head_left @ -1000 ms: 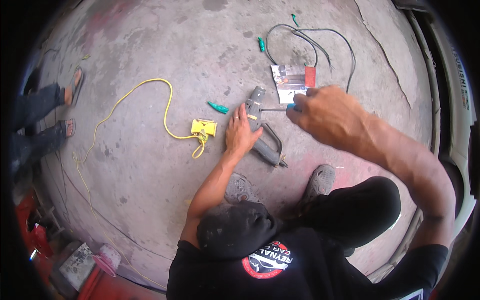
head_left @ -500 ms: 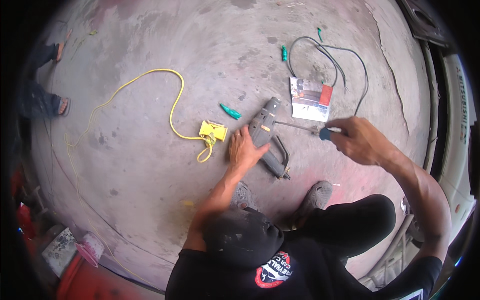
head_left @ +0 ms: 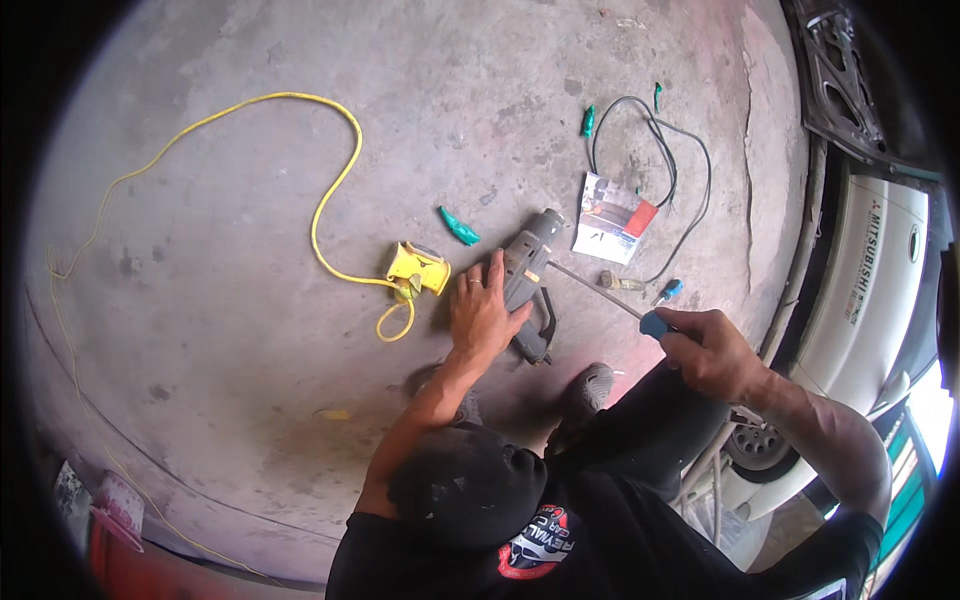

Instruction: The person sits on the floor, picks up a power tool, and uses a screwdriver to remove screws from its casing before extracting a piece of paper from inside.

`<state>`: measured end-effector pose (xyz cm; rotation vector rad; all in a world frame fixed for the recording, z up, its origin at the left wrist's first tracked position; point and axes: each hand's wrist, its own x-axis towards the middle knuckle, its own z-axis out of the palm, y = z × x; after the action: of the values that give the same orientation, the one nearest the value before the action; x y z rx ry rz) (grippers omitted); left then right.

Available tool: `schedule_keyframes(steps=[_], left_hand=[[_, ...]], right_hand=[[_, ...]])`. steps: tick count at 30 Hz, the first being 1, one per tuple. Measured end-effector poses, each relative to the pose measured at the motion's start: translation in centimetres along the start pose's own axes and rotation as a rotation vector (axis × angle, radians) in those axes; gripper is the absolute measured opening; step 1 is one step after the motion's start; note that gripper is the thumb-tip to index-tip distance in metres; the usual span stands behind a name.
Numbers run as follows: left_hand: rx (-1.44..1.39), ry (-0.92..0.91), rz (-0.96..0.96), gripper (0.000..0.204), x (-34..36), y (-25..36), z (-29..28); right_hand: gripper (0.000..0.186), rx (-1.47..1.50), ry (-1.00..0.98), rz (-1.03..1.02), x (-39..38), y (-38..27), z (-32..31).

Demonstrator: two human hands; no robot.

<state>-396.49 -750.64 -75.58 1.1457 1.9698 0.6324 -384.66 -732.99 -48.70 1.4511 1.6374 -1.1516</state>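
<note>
A grey heat gun (head_left: 527, 262) lies on the floor, its nozzle pointing away from me. My left hand (head_left: 483, 315) grips its body from the left, thumb near the handle. In my right hand (head_left: 718, 355) is a long screwdriver (head_left: 655, 324), held by its blue handle. The shaft slants left and its tip meets the right side of the heat gun's body; the exact contact point is too small to make out. Just beyond my right hand lie a second, shorter blue-handled screwdriver (head_left: 671, 290) and a small brownish cylindrical piece (head_left: 622, 283).
A yellow socket box (head_left: 420, 268) with a yellow cord sits left of the heat gun. Green crumpled pieces (head_left: 459, 226), a printed leaflet (head_left: 610, 225) and a dark cable (head_left: 708, 180) lie beyond. A white vehicle (head_left: 850, 290) stands on the right.
The view has shifted, and another person's feet at the left are gone from it. My right hand sits lower, the screwdriver slanting more. The shorter screwdriver now shows.
</note>
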Motion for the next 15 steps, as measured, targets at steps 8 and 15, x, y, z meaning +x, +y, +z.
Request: schedule_keyframes(steps=[8,15], left_hand=[[0.005,0.030,0.037,0.093,0.8,0.0,-0.2],[0.075,-0.028,0.044,0.096,0.3,0.4,0.0]], right_hand=[[0.052,-0.898,0.012,-0.258,-0.5,-1.8,-1.7],[0.044,-1.324,0.163,-0.633,-2.3,-0.1,0.6]])
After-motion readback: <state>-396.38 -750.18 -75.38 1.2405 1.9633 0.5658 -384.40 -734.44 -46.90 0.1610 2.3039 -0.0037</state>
